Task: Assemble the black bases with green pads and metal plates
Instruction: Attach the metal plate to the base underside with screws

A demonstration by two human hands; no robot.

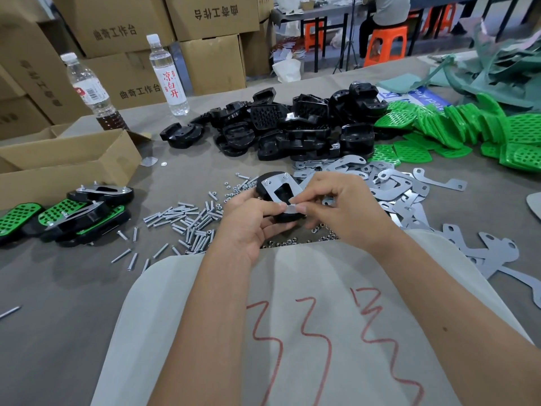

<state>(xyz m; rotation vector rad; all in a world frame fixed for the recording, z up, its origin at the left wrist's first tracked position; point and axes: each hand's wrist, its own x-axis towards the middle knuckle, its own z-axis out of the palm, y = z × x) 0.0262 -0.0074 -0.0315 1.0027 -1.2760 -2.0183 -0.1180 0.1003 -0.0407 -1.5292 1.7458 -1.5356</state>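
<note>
Holding a black base point(270, 183) just above center frame, your left hand point(248, 221) curls around its near end from below, thumb on top. A metal plate point(278, 187) lies on the base, with two screw tips poking up through it at the far end. Your right hand point(336, 206) pinches at the near edge of the plate beside your left thumb; something small may sit between those fingertips, but it is too small to make out.

Under your hands, screws point(187, 221) lie scattered left of center and nuts point(292, 240) sit along the edge of the white cloth point(292, 317) with red marks that fills the lower frame. Loose plates point(395, 189) spread out right of your hands. Behind them, at upper center, is a heap of bases point(292, 124), and green pads point(456, 127) are piled at upper right.

At middle left, finished pieces point(82, 215) lie stacked, green pads showing under black bases with plates on them. A carton point(67, 162) stands just behind them. Two bottles point(167, 74) stand at upper left on the gray table point(58, 317), with stacked boxes point(123, 27) behind.
</note>
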